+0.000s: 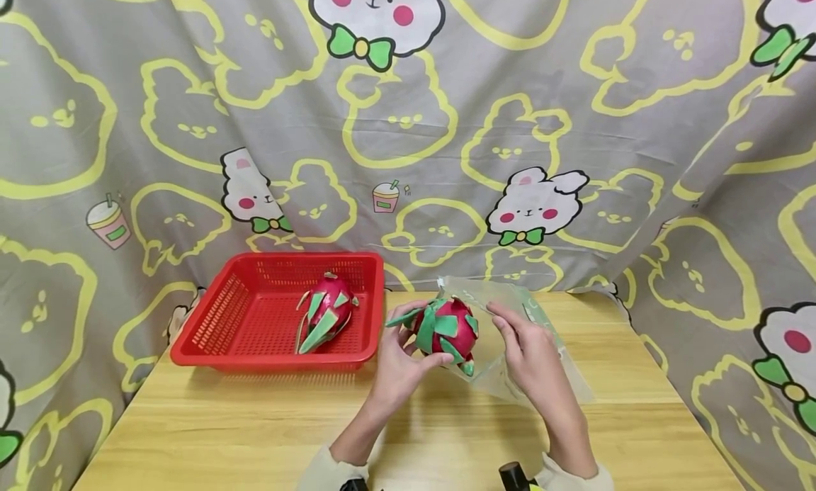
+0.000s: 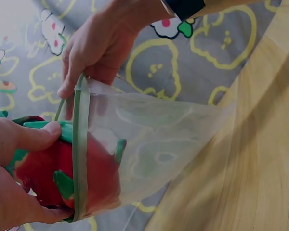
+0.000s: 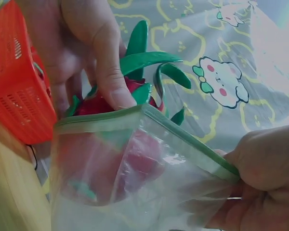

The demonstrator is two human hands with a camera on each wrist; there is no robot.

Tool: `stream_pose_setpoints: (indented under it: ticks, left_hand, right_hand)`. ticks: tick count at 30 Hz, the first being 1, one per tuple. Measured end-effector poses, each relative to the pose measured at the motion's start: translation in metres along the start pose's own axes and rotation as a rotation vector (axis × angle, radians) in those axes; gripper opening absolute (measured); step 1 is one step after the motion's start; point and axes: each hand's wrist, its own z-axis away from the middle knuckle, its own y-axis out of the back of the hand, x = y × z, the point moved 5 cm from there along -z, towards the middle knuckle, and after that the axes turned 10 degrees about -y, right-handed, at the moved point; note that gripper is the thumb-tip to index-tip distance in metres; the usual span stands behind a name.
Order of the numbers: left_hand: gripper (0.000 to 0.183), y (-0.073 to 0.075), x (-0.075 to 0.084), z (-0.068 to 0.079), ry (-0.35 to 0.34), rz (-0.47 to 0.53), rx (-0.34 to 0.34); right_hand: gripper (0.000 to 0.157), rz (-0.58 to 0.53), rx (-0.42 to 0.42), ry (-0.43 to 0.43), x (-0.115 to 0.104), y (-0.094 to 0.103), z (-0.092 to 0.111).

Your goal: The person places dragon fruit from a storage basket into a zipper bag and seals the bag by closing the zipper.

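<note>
The largest thing I see is the grey curtain [image 1: 408, 137], printed with yellow animal outlines and white rabbits wearing green bows. Before it is the table [image 1: 446, 438], of pale yellow wood with visible grain. On its left part stands the basket [image 1: 261, 321], which is red and has many small holes in the walls. To the right of the basket there is a bag [image 2: 154, 139], transparent but a little milky, with its mouth spread; whether its bottom touches the table, I cannot tell. The left hand [image 1: 400, 360] grips the fruit [image 1: 449, 328], with the thumb on one side and the fingers around the other. The right hand [image 1: 525, 342] pinches the edge of the bag's mouth. This fruit, red with green scales, is partly in the bag: much of the round body is inside, while the leafy end sticks out. The second fruit [image 1: 331, 310], of the same kind, lies in the right half of the basket. The smallest detail is the green strip [image 2: 80, 154] along the bag's mouth.
</note>
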Motion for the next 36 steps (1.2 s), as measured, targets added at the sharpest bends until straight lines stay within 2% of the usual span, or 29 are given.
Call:
stream_pose_setpoints:
  ticks: [7, 13, 16, 19, 23, 26, 31, 36]
  left_hand:
    - [0.078, -0.001, -0.002, 0.0, 0.002, -0.026, -0.009]
    - [0.078, -0.005, 0.001, 0.0, -0.035, -0.106, -0.056]
    - [0.078, -0.006, 0.001, 0.0, -0.077, -0.153, -0.102]
    - [0.079, -0.009, 0.0, 0.0, -0.121, -0.158, -0.169]
    - [0.079, -0.013, -0.001, 0.0, -0.142, -0.142, -0.26]
    - [0.076, -0.014, 0.0, 0.0, -0.158, -0.18, -0.317]
    - [0.075, -0.016, 0.004, -0.001, -0.264, -0.322, -0.387]
    - [0.075, -0.019, 0.004, -0.001, -0.432, -0.427, -0.392]
  right_hand:
    - [0.03, 0.072, -0.112, -0.035, -0.001, -0.001, 0.0]
    - [0.032, 0.045, -0.114, -0.04, 0.002, -0.001, -0.001]
    - [0.031, 0.022, -0.103, -0.032, 0.003, -0.001, 0.001]
    - [0.031, -0.002, -0.114, -0.029, 0.003, 0.0, 0.002]
    - [0.032, -0.008, -0.123, -0.028, 0.002, 0.001, 0.003]
    - [0.033, -0.01, -0.13, -0.04, 0.002, 0.002, 0.003]
    - [0.033, -0.022, -0.173, -0.041, 0.001, 0.0, 0.003]
    - [0.032, -0.022, -0.209, -0.05, 0.001, -0.002, 0.004]
